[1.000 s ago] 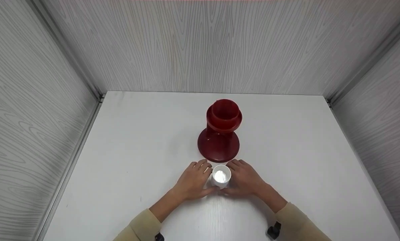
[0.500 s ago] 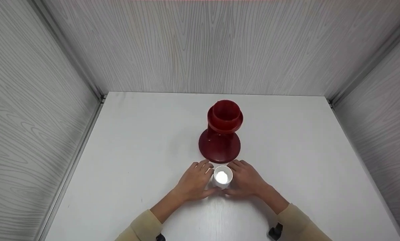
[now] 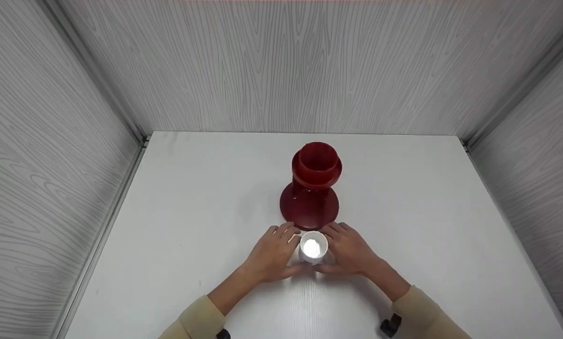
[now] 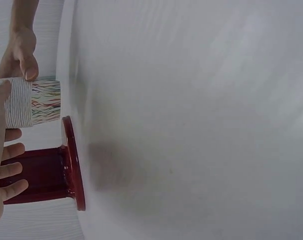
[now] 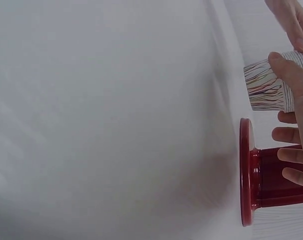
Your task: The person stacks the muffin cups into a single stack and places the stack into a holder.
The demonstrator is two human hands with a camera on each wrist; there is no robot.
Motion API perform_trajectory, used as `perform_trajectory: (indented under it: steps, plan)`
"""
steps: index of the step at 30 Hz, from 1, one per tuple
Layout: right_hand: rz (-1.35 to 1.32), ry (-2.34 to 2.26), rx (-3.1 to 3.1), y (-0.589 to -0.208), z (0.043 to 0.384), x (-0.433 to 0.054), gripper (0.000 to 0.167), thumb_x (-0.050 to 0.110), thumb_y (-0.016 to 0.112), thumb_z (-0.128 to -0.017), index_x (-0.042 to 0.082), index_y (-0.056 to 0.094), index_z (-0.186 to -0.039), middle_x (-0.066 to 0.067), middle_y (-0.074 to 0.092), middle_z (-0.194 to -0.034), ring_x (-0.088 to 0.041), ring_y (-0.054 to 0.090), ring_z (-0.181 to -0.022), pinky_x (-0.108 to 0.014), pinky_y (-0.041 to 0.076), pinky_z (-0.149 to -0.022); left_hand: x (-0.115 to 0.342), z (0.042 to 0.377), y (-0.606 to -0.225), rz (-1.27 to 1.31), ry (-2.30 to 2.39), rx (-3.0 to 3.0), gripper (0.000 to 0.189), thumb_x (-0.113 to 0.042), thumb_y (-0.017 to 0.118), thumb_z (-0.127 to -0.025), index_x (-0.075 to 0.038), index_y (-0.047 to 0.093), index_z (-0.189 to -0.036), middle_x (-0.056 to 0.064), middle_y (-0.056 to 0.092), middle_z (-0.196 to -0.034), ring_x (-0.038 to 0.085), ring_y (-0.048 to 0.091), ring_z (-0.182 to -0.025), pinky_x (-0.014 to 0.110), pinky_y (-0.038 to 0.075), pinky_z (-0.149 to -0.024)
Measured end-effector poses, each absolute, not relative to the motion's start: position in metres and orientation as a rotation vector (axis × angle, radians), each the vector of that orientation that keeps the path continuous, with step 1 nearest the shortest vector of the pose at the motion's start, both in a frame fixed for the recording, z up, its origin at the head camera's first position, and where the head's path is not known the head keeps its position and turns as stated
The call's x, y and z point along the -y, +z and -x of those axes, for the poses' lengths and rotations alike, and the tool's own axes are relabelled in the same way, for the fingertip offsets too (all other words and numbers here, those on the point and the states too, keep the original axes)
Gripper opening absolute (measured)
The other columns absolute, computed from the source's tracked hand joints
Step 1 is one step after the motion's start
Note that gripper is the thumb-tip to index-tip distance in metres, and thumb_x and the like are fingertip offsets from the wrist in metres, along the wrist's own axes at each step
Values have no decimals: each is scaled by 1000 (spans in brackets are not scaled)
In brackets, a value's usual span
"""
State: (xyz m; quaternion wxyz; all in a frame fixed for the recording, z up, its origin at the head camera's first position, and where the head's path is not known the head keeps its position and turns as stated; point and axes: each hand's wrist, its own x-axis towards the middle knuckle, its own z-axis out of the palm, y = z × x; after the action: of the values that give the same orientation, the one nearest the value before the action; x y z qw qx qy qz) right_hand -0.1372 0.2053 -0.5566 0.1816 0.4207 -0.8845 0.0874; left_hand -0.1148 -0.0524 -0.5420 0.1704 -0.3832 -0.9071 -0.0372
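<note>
A stack of white paper cups [image 3: 313, 254] with coloured streaks stands upright between my two hands, open side up. Its many stacked rims show in the left wrist view, and the streaked lower wall [image 4: 45, 102] sits close over the table. My left hand [image 3: 273, 254] holds the stack from the left, thumb toward me and fingers on the far side. From the right, my right hand [image 3: 349, 250] grips it the same way, its thumb near the left one. Just beyond the fingertips stands a glossy red stand [image 3: 309, 209] with a round base and a cup-shaped top.
The white table [image 3: 191, 188] is bounded by a grey wood-grain back panel [image 3: 281, 66] and side panels left [image 3: 50, 188] and right [image 3: 535, 188]. Beige sleeves cover the forearms, with a black wrist device [image 3: 391, 325] at the right cuff.
Both hands keep holding the cup stack in nearly the same place. The view has shifted very slightly; the red stand has stayed where it was.
</note>
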Motion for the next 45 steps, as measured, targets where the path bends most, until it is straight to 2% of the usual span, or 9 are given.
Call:
perform_trajectory:
  steps: [9, 16, 26, 45]
  plan:
    - [-1148, 284, 2536, -536, 135, -204, 72, 67, 84, -73, 16, 68, -121, 1, 70, -112, -18, 65, -107, -36, 58, -91, 52, 115, -525, 1083, -137, 2547, 65, -70, 61, -94, -14, 69, -126, 0, 69, -128, 22, 60, -134, 37, 55, -105]
    - [-1140, 291, 2551, -520, 132, -205, 73, 68, 81, -76, 16, 67, -125, 0, 71, -116, -19, 65, -110, -38, 60, -90, 52, 114, -510, 1075, -122, 2512, 66, -71, 60, -95, -14, 70, -127, -1, 69, -126, 21, 59, -134, 36, 55, -105]
    - [-1163, 267, 2515, -498, 131, -208, 72, 68, 83, -74, 17, 68, -123, 0, 71, -115, -20, 65, -108, -39, 59, -86, 50, 114, -492, 1080, -69, 2460, 68, -73, 58, -94, -13, 71, -123, -1, 71, -124, 21, 62, -131, 34, 57, -103]
    - [-1158, 189, 2536, -460, 138, -209, 77, 67, 83, -75, 16, 66, -130, -2, 70, -122, -22, 65, -111, -41, 59, -90, 50, 127, -456, 1137, -53, 2416, 64, -71, 59, -95, -14, 69, -120, 1, 69, -124, 23, 60, -133, 36, 55, -106]
